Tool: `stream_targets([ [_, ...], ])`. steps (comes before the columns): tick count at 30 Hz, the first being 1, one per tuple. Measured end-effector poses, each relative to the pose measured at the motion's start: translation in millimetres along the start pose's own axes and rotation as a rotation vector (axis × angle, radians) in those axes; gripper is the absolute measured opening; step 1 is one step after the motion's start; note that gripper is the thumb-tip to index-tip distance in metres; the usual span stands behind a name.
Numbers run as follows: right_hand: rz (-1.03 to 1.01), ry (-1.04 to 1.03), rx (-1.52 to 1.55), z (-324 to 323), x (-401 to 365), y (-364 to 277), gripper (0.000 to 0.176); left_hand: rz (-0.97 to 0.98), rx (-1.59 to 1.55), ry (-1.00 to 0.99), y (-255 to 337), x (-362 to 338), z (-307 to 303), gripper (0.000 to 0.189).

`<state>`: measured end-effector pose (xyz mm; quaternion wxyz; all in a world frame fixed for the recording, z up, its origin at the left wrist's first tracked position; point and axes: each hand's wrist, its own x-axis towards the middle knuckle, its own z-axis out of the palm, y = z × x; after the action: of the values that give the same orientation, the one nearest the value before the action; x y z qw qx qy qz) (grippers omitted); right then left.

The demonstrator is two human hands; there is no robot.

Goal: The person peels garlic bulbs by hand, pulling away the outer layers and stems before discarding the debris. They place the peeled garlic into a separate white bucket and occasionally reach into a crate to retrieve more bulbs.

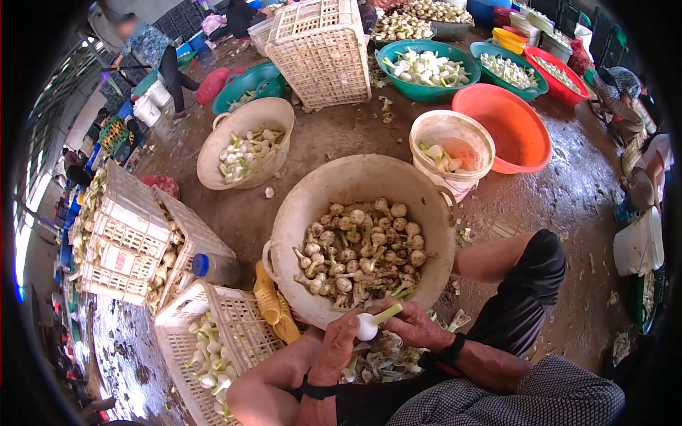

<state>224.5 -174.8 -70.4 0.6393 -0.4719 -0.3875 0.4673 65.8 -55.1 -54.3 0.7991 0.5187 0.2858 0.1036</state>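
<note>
My left hand (337,349) is closed round the white bulb of a peeled garlic (366,327), its fingers wrapped on the bulb's left side. On the right, my right hand (415,328) is closed at the garlic's green stem. Both hands are at the near rim of a large beige tub (291,213). Inside this tub lie several unpeeled garlic bulbs (347,255) with brownish skins and short stems. Peeled skins and leaves (383,361) lie below my hands, between my legs.
A crate (241,312) of peeled garlic and yellow shoes (275,305) stand left. Beyond are a smaller beige tub (207,153), a white bucket (455,128), an orange basin (504,121) and a tall crate (320,53). Other people work at both sides.
</note>
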Motion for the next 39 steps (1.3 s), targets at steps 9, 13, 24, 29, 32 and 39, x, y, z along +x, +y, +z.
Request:
stream_targets([
  [9,0.103,-0.011,-0.088,-5,0,-14,0.026,-0.015,0.067,-0.004,4,-2,4,0.065],
  [13,-0.076,0.001,-0.184,-4,2,-12,0.026,-0.060,0.009,0.000,7,-3,6,0.066],
  [24,-0.183,-0.066,-0.308,-12,5,-17,0.028,-0.084,0.084,-0.038,-11,1,-9,0.062],
  [29,-0.187,-0.067,-0.270,-10,6,-25,0.026,-0.053,-0.091,-0.026,-2,0,1,0.062],
  [32,-0.228,-0.078,-0.280,-10,6,-19,0.026,-0.053,-0.160,-0.018,1,0,3,0.060],
  [39,-0.237,-0.090,-0.349,-10,6,-17,0.022,-0.063,-0.015,0.048,-6,0,3,0.063],
])
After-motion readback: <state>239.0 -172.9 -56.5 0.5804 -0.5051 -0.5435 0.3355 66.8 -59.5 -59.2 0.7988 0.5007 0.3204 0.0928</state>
